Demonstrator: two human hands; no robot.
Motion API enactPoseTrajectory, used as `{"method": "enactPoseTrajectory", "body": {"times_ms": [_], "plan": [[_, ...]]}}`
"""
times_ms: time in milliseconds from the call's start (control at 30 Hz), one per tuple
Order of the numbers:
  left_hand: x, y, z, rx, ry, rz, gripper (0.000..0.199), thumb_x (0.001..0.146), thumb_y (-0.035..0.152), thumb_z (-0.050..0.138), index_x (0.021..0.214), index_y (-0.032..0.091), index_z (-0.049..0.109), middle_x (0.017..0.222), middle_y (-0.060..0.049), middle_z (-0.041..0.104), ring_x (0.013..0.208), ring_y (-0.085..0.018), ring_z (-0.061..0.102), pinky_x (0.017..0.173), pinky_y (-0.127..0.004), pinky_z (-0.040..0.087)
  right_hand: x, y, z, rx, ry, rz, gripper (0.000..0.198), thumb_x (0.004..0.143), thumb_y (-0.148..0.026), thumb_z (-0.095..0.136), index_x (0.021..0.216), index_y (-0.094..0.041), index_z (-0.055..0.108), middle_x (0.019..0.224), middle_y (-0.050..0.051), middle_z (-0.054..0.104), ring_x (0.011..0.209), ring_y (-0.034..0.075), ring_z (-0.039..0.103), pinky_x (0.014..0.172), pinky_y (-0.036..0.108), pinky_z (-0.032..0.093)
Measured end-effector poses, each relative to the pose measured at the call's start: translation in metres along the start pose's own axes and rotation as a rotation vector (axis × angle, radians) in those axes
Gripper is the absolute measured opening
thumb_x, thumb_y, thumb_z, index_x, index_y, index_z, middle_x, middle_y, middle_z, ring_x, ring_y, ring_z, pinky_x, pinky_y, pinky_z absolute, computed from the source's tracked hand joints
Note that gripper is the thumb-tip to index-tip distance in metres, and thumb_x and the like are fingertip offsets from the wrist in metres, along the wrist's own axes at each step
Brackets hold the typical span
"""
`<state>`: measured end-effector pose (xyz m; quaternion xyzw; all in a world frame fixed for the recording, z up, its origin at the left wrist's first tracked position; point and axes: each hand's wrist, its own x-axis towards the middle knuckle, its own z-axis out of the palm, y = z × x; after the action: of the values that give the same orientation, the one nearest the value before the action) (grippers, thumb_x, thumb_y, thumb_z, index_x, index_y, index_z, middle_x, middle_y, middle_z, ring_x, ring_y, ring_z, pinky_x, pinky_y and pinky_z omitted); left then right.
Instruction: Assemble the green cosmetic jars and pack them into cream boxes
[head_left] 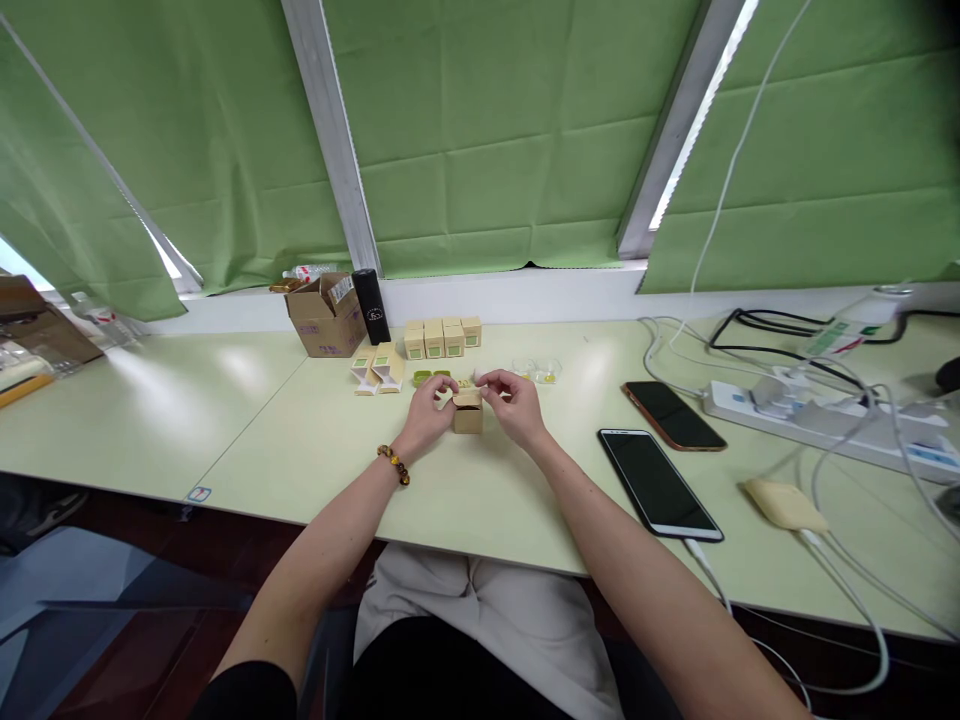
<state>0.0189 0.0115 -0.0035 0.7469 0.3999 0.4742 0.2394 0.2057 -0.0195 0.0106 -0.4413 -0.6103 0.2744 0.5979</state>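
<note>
A small brown cardboard box (468, 418) stands on the table between my two hands. My left hand (429, 408), with a beaded bracelet at the wrist, pinches the box's upper left edge. Its upper right edge is between the thumb and fingers of my right hand (514, 402). Behind the hands lie small green pieces (432, 378), partly covered by my left fingers. Clear plastic cups (546, 371) with yellow bits sit beyond my right hand. What is inside the box cannot be made out.
Several closed small boxes (442, 338) stand in a row at the back, near two opened cartons (376, 368). Behind are a larger cardboard box (325, 316) and a black cylinder (370, 306). Two phones (660, 484), a power strip (825, 425) and cables occupy the right side.
</note>
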Motion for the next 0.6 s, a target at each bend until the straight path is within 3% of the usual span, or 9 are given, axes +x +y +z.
{"method": "enactPoseTrajectory", "body": {"times_ms": [233, 400, 600], "plan": [[0.001, 0.013, -0.016, -0.018, 0.03, 0.105, 0.022, 0.081, 0.009, 0.059, 0.097, 0.022, 0.068, 0.107, -0.007, 0.07, 0.105, -0.024, 0.06, 0.09, -0.038, 0.049, -0.002, 0.0, -0.002, -0.074, -0.04, -0.067, 0.011, 0.077, -0.032, 0.067, 0.08, -0.022, 0.071, 0.072, 0.0, 0.054, 0.067, 0.017, 0.052, 0.061, 0.03, 0.045], [0.0, 0.019, -0.023, 0.023, -0.015, 0.258, 0.009, 0.09, 0.024, 0.067, 0.098, 0.023, 0.071, 0.096, -0.007, 0.068, 0.099, -0.025, 0.058, 0.091, -0.04, 0.047, -0.003, -0.001, -0.003, -0.089, -0.047, -0.099, 0.009, 0.079, -0.031, 0.066, 0.08, -0.023, 0.07, 0.073, 0.0, 0.055, 0.068, 0.017, 0.053, 0.061, 0.031, 0.045], [-0.001, 0.017, -0.021, 0.124, -0.033, 0.276, 0.006, 0.089, 0.023, 0.069, 0.095, 0.024, 0.07, 0.085, -0.004, 0.066, 0.092, -0.024, 0.058, 0.088, -0.04, 0.047, -0.003, -0.002, -0.004, -0.143, -0.081, -0.141, 0.007, 0.079, -0.029, 0.066, 0.082, -0.024, 0.071, 0.075, 0.001, 0.057, 0.069, 0.018, 0.054, 0.062, 0.031, 0.047]]}}
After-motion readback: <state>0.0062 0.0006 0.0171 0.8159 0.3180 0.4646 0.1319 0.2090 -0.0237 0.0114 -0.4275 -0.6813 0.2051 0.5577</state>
